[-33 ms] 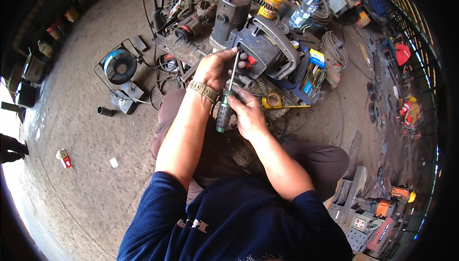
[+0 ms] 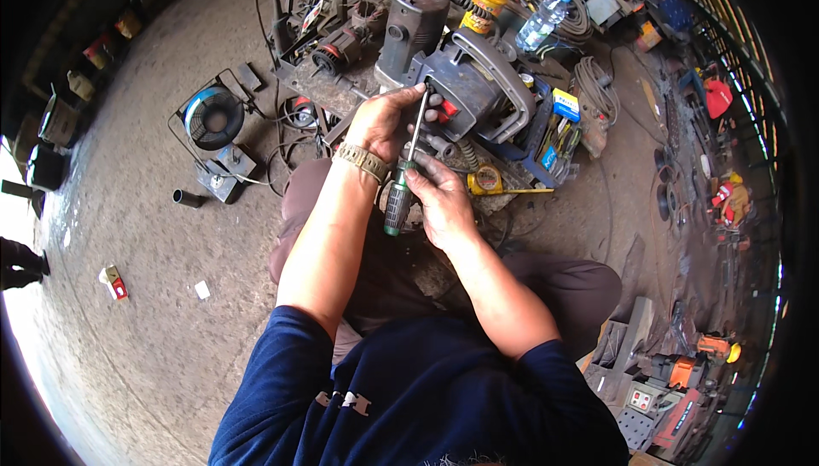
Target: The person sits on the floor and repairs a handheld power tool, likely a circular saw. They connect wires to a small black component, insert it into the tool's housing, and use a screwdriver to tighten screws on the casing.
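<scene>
Just ahead of me sits the boxy grey machine (image 2: 467,95) with its looped handle, and my left hand (image 2: 381,125) reaches to its near side, one finger extended; I cannot tell whether the others grip anything. My right hand (image 2: 445,203), thumb uppermost, is clamped on the textured green-and-black grip of the screwdriver (image 2: 400,195), whose slim metal shaft slants up to the machine.
</scene>
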Action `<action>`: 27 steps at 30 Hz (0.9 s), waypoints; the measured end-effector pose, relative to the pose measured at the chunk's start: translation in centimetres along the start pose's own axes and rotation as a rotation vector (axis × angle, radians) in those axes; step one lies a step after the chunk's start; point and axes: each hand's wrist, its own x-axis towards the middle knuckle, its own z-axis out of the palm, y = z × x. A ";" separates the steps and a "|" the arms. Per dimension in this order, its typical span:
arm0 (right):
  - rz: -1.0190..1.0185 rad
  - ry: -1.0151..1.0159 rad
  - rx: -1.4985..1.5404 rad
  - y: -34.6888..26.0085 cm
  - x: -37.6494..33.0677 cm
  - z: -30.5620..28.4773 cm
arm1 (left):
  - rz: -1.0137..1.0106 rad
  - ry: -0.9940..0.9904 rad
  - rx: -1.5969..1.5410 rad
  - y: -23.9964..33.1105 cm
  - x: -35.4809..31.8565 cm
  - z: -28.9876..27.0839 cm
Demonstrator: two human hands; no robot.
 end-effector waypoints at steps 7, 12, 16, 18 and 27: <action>-0.060 0.050 0.010 -0.2 0.7 1.0 | 0.019 -0.019 0.119 0.5 0.9 0.4; -0.049 0.022 0.011 -0.8 1.1 1.0 | 0.010 -0.021 0.153 0.7 1.5 0.2; -0.057 0.021 -0.017 -1.5 0.7 1.1 | -0.015 0.008 0.133 0.9 1.3 0.3; -0.050 0.024 -0.021 -2.0 0.3 0.9 | 0.004 0.002 0.133 0.9 1.1 0.4; 0.106 0.020 0.208 -4.3 -1.3 0.6 | 0.008 0.023 0.021 0.7 1.0 0.7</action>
